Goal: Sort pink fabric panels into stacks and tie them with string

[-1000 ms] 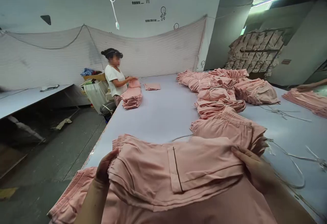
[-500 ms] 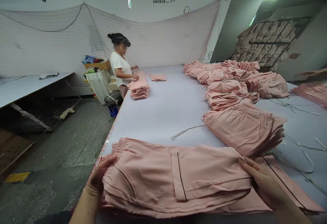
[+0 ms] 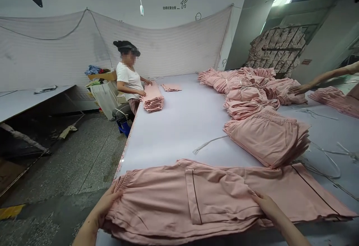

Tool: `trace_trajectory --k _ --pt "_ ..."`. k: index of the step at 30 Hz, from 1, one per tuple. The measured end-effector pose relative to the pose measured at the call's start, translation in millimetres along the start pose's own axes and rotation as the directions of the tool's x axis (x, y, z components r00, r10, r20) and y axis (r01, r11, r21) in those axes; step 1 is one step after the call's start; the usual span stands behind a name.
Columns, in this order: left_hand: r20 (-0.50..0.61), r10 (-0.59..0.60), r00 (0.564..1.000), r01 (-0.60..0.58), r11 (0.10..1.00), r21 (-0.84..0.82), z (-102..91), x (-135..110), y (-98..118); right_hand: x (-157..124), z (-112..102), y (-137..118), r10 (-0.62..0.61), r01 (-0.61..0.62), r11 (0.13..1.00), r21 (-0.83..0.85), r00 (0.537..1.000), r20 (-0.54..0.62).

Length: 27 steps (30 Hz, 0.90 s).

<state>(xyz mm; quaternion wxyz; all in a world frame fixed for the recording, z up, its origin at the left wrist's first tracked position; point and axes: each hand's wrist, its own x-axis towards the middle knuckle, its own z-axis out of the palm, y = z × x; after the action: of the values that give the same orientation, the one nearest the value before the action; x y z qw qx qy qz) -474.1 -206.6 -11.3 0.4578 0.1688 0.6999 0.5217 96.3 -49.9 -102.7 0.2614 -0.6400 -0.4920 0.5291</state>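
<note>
The pink trousers (image 3: 213, 201) lie spread flat along the near edge of the long table (image 3: 174, 126), the gathered waistband at the table's left corner and the legs running off to the right. They rest on top of more layers of the same pink cloth. A patch pocket (image 3: 196, 197) trimmed in dark piping sits about the middle.

The left hand (image 3: 108, 203) is at the waistband, right on the table's left edge, fingers laid over the elastic. From where I stand the thumb is hidden, so I cannot tell whether it is pinching the cloth or only resting on it. The right hand (image 3: 266, 206) lies open, palm down, flat on the trouser leg just right of the pocket, holding nothing.

Further in on the table, just behind the trouser legs, is a folded stack (image 3: 266, 137) of the same garments, with a loose white cord (image 3: 209, 143) beside it. More pink heaps (image 3: 246, 85) crowd the table's far right side.

At the table's far left side a seated co-worker (image 3: 129, 79) has both hands on a neat pile (image 3: 153, 98). Another person's arm (image 3: 322, 79) reaches in over the table's right side toward the heaps.
</note>
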Motion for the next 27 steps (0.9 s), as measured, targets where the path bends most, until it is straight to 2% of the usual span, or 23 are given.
trace_trajectory --k 4,7,9,11,12,13,15,16,17,18,19,21,22,24,26,27 --pt "-0.021 -0.017 1.000 0.019 0.996 0.082 -14.4 8.3 1.5 4.1 15.8 -4.2 -0.054 0.055 0.993 -0.101 0.998 0.010" --pt "-0.012 0.096 0.995 -0.090 0.964 0.249 -15.4 15.3 -0.7 9.3 21.3 -4.6 -0.060 0.052 0.980 -0.192 0.998 -0.036" --pt "-0.016 0.158 0.987 -0.138 0.904 0.405 -9.9 13.8 0.4 12.3 17.3 0.3 -0.084 0.065 0.967 -0.246 0.994 -0.064" --pt "-0.048 0.212 0.976 -0.143 0.796 0.588 0.6 6.1 3.3 12.7 11.2 7.4 -0.114 0.085 0.938 -0.337 0.991 -0.069" --pt "-0.082 0.282 0.956 -0.153 0.715 0.682 8.0 0.7 4.4 11.3 9.7 10.4 -0.126 0.080 0.906 -0.416 0.989 -0.083" --pt "-0.102 0.390 0.915 -0.179 0.619 0.764 16.9 -5.0 4.4 8.6 10.6 12.2 -0.156 0.073 0.854 -0.515 0.981 -0.119" --pt "-0.013 0.625 0.780 -0.319 0.415 0.852 39.7 -15.0 -0.9 -0.4 23.0 10.0 -0.301 0.058 0.697 -0.715 0.928 -0.218" --pt "0.073 0.700 0.711 -0.414 0.333 0.847 53.5 -18.7 -7.0 -6.4 35.5 5.3 -0.399 0.061 0.612 -0.789 0.885 -0.241" --pt "0.168 0.732 0.660 -0.512 0.275 0.814 68.5 -21.5 -15.5 -13.1 51.9 -1.7 -0.490 0.090 0.539 -0.837 0.842 -0.225" --pt "0.262 0.736 0.624 -0.608 0.247 0.755 84.1 -23.6 -26.4 -20.4 71.7 -10.5 -0.557 0.138 0.486 -0.863 0.810 -0.184" --pt "0.338 0.717 0.610 -0.672 0.242 0.700 99.8 -25.3 -39.6 -27.9 94.0 -20.5 -0.579 0.211 0.458 -0.864 0.808 -0.109" --pt "0.422 0.690 0.588 -0.736 0.241 0.632 128.1 -28.4 -71.2 -42.8 141.6 -40.7 -0.535 0.360 0.459 -0.812 0.842 0.071" --pt "0.464 0.653 0.598 -0.746 0.241 0.621 139.3 -30.0 -88.8 -49.3 164.7 -49.3 -0.480 0.390 0.484 -0.783 0.867 0.135" --pt "0.536 0.573 0.619 -0.746 0.216 0.630 154.0 -32.6 -124.7 -58.3 205.8 -61.2 -0.337 0.359 0.504 -0.786 0.919 0.204" --pt "0.602 0.530 0.597 -0.749 0.100 0.655 159.3 -32.4 -156.5 -60.5 237.3 -66.1 -0.269 0.316 0.441 -0.840 0.939 0.213" --pt "0.617 0.505 0.603 -0.727 0.030 0.686 159.9 -30.8 -168.9 -58.9 249.1 -66.8 -0.248 0.288 0.403 -0.868 0.948 0.199"
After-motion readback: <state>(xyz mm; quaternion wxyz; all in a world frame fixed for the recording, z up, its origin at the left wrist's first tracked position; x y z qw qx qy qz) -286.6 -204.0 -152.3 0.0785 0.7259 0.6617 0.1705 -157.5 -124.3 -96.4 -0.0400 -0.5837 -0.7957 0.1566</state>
